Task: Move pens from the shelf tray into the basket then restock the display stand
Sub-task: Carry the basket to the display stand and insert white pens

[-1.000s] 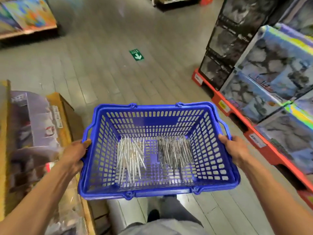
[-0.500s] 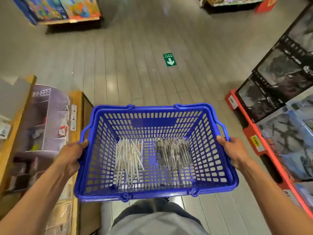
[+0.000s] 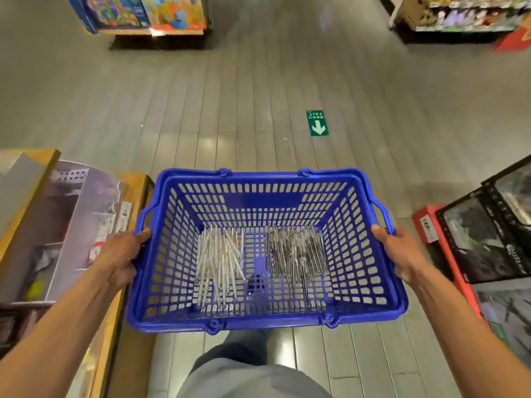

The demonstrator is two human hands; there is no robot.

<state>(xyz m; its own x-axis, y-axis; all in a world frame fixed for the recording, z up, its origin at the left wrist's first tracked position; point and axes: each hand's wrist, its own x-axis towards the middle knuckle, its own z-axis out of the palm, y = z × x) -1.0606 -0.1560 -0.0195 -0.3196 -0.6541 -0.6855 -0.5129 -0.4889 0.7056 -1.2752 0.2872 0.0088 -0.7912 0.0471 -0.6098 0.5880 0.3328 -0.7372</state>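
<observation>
My left hand (image 3: pixel 120 255) and right hand (image 3: pixel 400 252) hold the blue basket (image 3: pixel 270 318); I should keep it flat so the pens (image 3: pixel 296 249) stay put.

Both arms stretched out front, left hand (image 3: pixel 120 254) at 9 o'clock, right hand (image 3: pixel 399 251) at 3, fingers curled gripping.

Grey plank floor (image 3: pixel 201 110) with a green arrow sticker (image 3: pixel 318 123) right of centre; stocked shelves (image 3: pixel 459 18) fill the upper corners.
</observation>
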